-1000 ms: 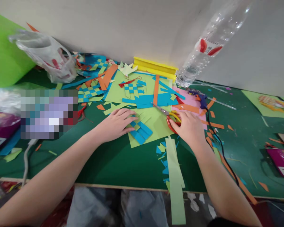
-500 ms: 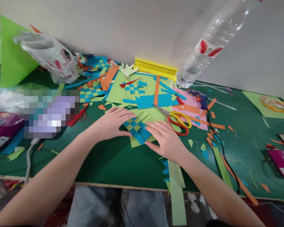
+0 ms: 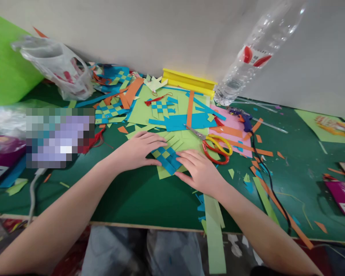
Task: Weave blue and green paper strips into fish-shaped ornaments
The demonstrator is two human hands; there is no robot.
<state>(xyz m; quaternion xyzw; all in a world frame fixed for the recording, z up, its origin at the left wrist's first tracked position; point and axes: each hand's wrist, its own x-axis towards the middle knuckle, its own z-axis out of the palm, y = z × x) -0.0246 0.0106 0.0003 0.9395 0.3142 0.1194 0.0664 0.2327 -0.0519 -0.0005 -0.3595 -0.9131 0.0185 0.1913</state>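
Note:
A blue and light green piece of woven paper [image 3: 167, 156] lies in front of me on the green table, its pattern a checkerboard with loose green strips at the far side. My left hand [image 3: 142, 150] grips its left edge, fingers over the top and thumb at the near side. At the right corner, my right hand [image 3: 200, 168] grips it between thumb and fingers. Just beyond that hand rest scissors [image 3: 215, 145] with yellow and red handles, blades slightly apart. A finished-looking woven paper fish [image 3: 161, 109] with a red tassel [image 3: 158, 100] lies farther back.
A clear plastic bottle [image 3: 247, 65] leans by the wall beside a yellow holder [image 3: 189, 82]. To its right lies a blue glue gun [image 3: 245, 120] with a black cord. A white plastic bag [image 3: 57, 71] stands left. Paper scraps surround a long green strip [image 3: 214, 234] overhanging the front edge.
My hands have barely moved; the right hand's fingertips sit slightly closer in on the woven paper. The view has shifted a little.

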